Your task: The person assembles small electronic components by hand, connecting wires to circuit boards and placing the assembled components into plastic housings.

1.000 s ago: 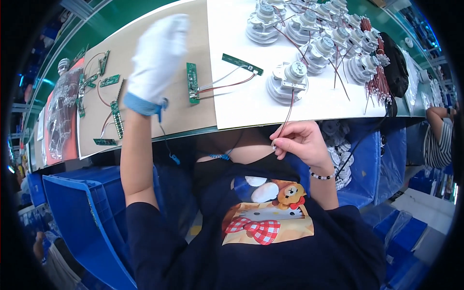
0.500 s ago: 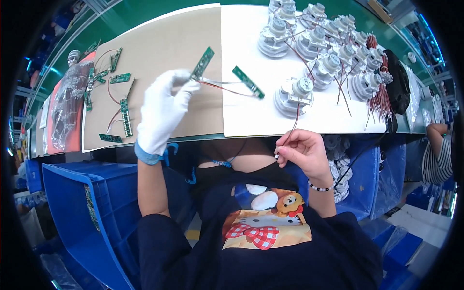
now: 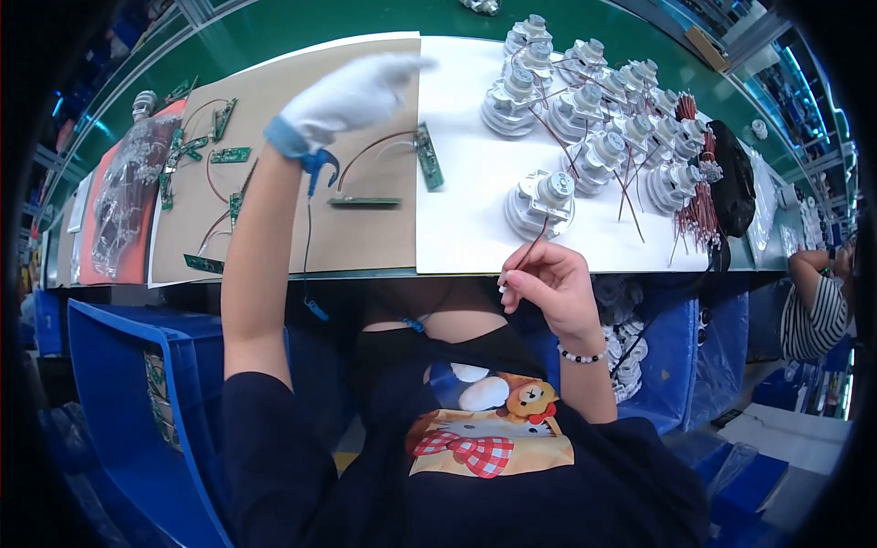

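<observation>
Across the upper part of the view, a green bench (image 3: 585, 18). Below its left end, a blue bin (image 3: 174, 352); under the right part, another blue bin (image 3: 674, 365) with white parts inside. Over the bench top, a brown sheet (image 3: 384, 245) at left and a white sheet (image 3: 461, 215) beside it at right. Farther left, a clear bag (image 3: 123, 215) on an orange pad (image 3: 99, 270).

Above the brown sheet, the left hand (image 3: 352, 96), gloved in white, fingers stretched past the seam; too blurred to tell whether together or apart. At the bench's near edge, the bare right hand (image 3: 553, 285), thumb and finger together, clamped on a plug (image 3: 502, 289).

On the white sheet, a cluster of motors (image 3: 598, 160), with one motor (image 3: 539, 205) nearest the right hand. Right of the cluster, a wire bundle (image 3: 699, 205). Near the left hand, a tilted board (image 3: 429, 160) at the seam and a blurred second board (image 3: 365, 203), joined by wires (image 3: 356, 155). From the nearest motor down to the small white plug, a thin lead (image 3: 539, 237).
</observation>
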A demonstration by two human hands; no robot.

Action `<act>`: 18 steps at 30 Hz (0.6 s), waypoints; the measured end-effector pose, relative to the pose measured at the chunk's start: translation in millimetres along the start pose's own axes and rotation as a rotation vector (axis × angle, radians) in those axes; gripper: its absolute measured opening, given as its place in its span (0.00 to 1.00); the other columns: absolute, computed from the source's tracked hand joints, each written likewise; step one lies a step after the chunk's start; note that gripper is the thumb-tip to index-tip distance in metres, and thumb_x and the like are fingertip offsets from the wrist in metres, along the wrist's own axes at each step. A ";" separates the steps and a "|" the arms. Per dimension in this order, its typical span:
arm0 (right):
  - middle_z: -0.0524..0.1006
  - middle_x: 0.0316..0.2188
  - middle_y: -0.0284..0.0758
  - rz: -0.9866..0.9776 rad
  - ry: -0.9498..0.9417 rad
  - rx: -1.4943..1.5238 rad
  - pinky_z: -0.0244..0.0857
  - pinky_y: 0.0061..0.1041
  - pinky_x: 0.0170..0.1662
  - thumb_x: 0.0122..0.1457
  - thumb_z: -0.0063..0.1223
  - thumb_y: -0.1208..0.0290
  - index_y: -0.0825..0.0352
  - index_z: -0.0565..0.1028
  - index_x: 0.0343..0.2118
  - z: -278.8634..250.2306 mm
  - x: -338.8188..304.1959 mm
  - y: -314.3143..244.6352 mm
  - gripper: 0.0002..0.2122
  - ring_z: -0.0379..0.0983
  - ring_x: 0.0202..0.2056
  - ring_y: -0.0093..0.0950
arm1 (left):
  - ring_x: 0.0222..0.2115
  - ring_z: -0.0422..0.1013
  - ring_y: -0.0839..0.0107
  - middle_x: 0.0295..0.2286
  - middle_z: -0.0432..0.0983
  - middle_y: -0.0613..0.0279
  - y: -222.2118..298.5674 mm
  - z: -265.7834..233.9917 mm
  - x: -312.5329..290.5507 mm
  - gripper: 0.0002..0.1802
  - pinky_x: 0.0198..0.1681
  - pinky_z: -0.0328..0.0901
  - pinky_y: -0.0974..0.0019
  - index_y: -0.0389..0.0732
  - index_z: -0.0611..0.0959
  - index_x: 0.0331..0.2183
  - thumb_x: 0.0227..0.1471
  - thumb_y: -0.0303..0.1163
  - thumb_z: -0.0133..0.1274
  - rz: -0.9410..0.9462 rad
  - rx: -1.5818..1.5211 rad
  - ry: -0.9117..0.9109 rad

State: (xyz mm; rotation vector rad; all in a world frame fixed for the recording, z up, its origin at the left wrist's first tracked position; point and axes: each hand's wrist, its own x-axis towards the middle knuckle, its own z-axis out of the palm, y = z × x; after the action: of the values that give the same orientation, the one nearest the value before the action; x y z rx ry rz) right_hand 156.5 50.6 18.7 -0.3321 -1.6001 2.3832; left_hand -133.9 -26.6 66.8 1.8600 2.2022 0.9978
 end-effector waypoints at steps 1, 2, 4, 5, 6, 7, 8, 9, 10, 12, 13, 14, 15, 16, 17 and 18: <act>0.74 0.26 0.35 0.003 -0.010 0.014 0.69 0.14 0.27 0.52 0.51 0.81 0.75 0.71 0.31 -2.3 -0.4 2.7 0.04 0.72 0.24 0.19 | 0.35 0.72 0.71 0.31 0.77 0.56 -5.3 -2.6 -0.2 0.13 0.40 0.65 0.72 0.34 0.77 0.39 0.51 0.26 0.44 0.057 -0.199 0.270; 0.74 0.26 0.35 0.000 -0.007 0.017 0.69 0.14 0.27 0.52 0.51 0.81 0.75 0.71 0.31 -1.9 1.4 2.7 0.04 0.72 0.24 0.19 | 0.35 0.72 0.71 0.31 0.77 0.56 -9.9 -7.1 -2.5 0.13 0.40 0.65 0.72 0.34 0.77 0.39 0.51 0.26 0.44 0.059 -0.199 0.267; 0.74 0.26 0.36 0.032 -0.009 0.008 0.69 0.14 0.27 0.52 0.51 0.81 0.75 0.72 0.31 -3.5 1.5 3.0 0.04 0.72 0.24 0.19 | 0.32 0.72 0.73 0.29 0.77 0.60 4.5 -16.0 -7.7 0.12 0.35 0.66 0.71 0.34 0.77 0.37 0.52 0.28 0.44 -0.171 0.034 0.448; 0.74 0.26 0.36 0.030 0.005 0.010 0.69 0.14 0.27 0.52 0.51 0.81 0.75 0.72 0.31 -5.9 0.9 4.0 0.04 0.72 0.24 0.19 | 0.24 0.71 0.70 0.23 0.76 0.59 24.4 -6.4 -17.1 0.13 0.28 0.65 0.68 0.35 0.79 0.31 0.53 0.34 0.46 -0.366 0.026 0.388; 0.74 0.26 0.36 0.033 -0.006 0.038 0.69 0.14 0.27 0.52 0.51 0.81 0.75 0.72 0.31 -6.3 1.4 5.2 0.05 0.72 0.24 0.19 | 0.21 0.70 0.67 0.20 0.74 0.57 38.7 7.9 -25.5 0.15 0.25 0.64 0.66 0.35 0.79 0.28 0.52 0.39 0.47 -0.366 0.232 0.325; 0.74 0.26 0.36 0.037 -0.018 0.068 0.69 0.14 0.27 0.52 0.51 0.80 0.75 0.72 0.31 -5.7 1.8 6.4 0.05 0.72 0.24 0.19 | 0.17 0.69 0.64 0.16 0.73 0.56 49.2 23.5 -32.5 0.18 0.23 0.62 0.64 0.36 0.80 0.25 0.51 0.43 0.48 -0.365 0.438 0.259; 0.74 0.26 0.36 0.036 -0.010 0.068 0.69 0.14 0.27 0.52 0.51 0.80 0.75 0.72 0.31 -5.5 2.7 8.0 0.05 0.72 0.24 0.19 | 0.18 0.70 0.59 0.15 0.71 0.52 60.0 36.6 -35.4 0.24 0.23 0.63 0.61 0.37 0.80 0.21 0.49 0.50 0.48 -0.418 0.455 0.155; 0.74 0.26 0.36 0.052 -0.015 0.063 0.69 0.15 0.27 0.52 0.51 0.80 0.75 0.72 0.31 -2.1 2.9 8.4 0.05 0.72 0.24 0.19 | 0.20 0.71 0.59 0.16 0.72 0.53 57.4 47.2 -35.7 0.24 0.24 0.64 0.60 0.38 0.80 0.21 0.48 0.51 0.49 -0.465 0.441 0.071; 0.74 0.26 0.36 0.067 -0.019 0.055 0.69 0.15 0.27 0.53 0.51 0.80 0.75 0.72 0.31 -0.8 3.0 8.3 0.05 0.73 0.24 0.19 | 0.22 0.72 0.59 0.18 0.73 0.53 53.7 56.0 -32.2 0.25 0.26 0.64 0.58 0.38 0.79 0.22 0.47 0.53 0.49 -0.509 0.423 -0.012; 0.74 0.26 0.36 0.064 -0.016 0.055 0.69 0.15 0.26 0.53 0.51 0.80 0.75 0.72 0.31 -0.1 1.2 8.7 0.05 0.72 0.24 0.19 | 0.24 0.73 0.59 0.20 0.74 0.53 52.0 62.5 -24.6 0.24 0.27 0.65 0.59 0.38 0.79 0.23 0.45 0.53 0.51 -0.575 0.410 -0.043; 0.74 0.25 0.36 0.058 -0.011 0.057 0.69 0.15 0.26 0.53 0.50 0.80 0.75 0.72 0.31 -0.1 0.5 8.8 0.05 0.72 0.24 0.19 | 0.26 0.73 0.59 0.21 0.75 0.53 51.3 64.1 -21.1 0.24 0.29 0.65 0.59 0.38 0.79 0.24 0.44 0.54 0.52 -0.638 0.398 -0.077; 0.74 0.25 0.36 0.058 -0.007 0.055 0.69 0.15 0.26 0.53 0.50 0.80 0.75 0.72 0.31 -0.1 0.8 7.9 0.05 0.72 0.24 0.19 | 0.26 0.73 0.59 0.21 0.75 0.53 49.8 64.2 -18.9 0.24 0.29 0.65 0.59 0.38 0.79 0.24 0.44 0.54 0.52 -0.636 0.395 -0.078; 0.74 0.25 0.37 0.059 0.001 0.067 0.69 0.15 0.26 0.53 0.50 0.80 0.76 0.72 0.31 -0.4 1.0 7.3 0.05 0.72 0.23 0.19 | 0.27 0.73 0.59 0.23 0.76 0.53 47.6 65.2 -17.8 0.24 0.30 0.65 0.60 0.38 0.79 0.26 0.43 0.53 0.52 -0.599 0.398 -0.095; 0.74 0.25 0.37 0.060 0.011 0.079 0.69 0.15 0.25 0.53 0.50 0.80 0.76 0.72 0.31 -0.9 1.8 6.8 0.05 0.72 0.22 0.20 | 0.28 0.73 0.58 0.24 0.76 0.53 46.1 65.5 -16.7 0.24 0.32 0.65 0.60 0.38 0.79 0.27 0.43 0.53 0.52 -0.562 0.401 -0.112; 0.74 0.25 0.37 0.061 0.029 0.079 0.69 0.15 0.24 0.53 0.50 0.80 0.76 0.72 0.31 -1.7 4.8 6.9 0.05 0.72 0.22 0.20 | 0.28 0.73 0.58 0.24 0.76 0.53 45.6 63.2 -14.8 0.24 0.32 0.65 0.60 0.38 0.79 0.27 0.43 0.53 0.52 -0.554 0.397 -0.123; 0.74 0.25 0.38 0.066 0.055 0.083 0.69 0.16 0.24 0.53 0.50 0.80 0.76 0.72 0.31 -1.5 6.2 7.6 0.05 0.72 0.21 0.20 | 0.29 0.73 0.57 0.24 0.76 0.51 48.8 58.5 -14.2 0.22 0.33 0.65 0.58 0.38 0.80 0.27 0.43 0.50 0.52 -0.574 0.321 -0.127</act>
State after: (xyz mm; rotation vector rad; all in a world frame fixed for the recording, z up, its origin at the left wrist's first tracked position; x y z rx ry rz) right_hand 150.6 51.2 10.8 -0.4362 -1.4834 2.4588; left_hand -61.7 -13.0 42.0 1.1929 2.6894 0.4300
